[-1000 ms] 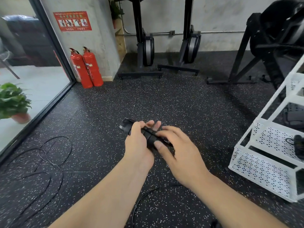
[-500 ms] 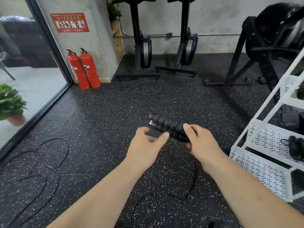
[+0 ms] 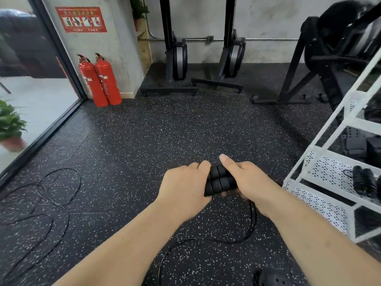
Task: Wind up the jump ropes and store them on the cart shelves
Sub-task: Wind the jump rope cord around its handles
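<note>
Two black ribbed jump rope handles [image 3: 219, 180] lie side by side between my hands at mid-frame. My left hand [image 3: 184, 185] grips their left end and my right hand [image 3: 245, 180] grips their right end, thumb on top. Their black cord [image 3: 250, 226] hangs from under my right hand and loops over the floor toward my feet. A second jump rope [image 3: 44, 201] lies loose on the floor at the left. The white perforated cart [image 3: 321, 203] stands at the right, and a wound rope [image 3: 363, 179] lies on one of its shelves.
Two red fire extinguishers [image 3: 100, 79] stand by the wall corner. Black exercise machines [image 3: 177, 56] line the back wall, and a larger one [image 3: 334, 48] stands behind the cart. A glass wall with a potted plant [image 3: 10, 124] outside runs along the left. My black shoe [image 3: 272, 277] shows at the bottom.
Half a second ago my right hand alone held the handles, raised and angled, with my left hand off them. Now both hands grip the handles, held lower and level, with the cord hanging below.
</note>
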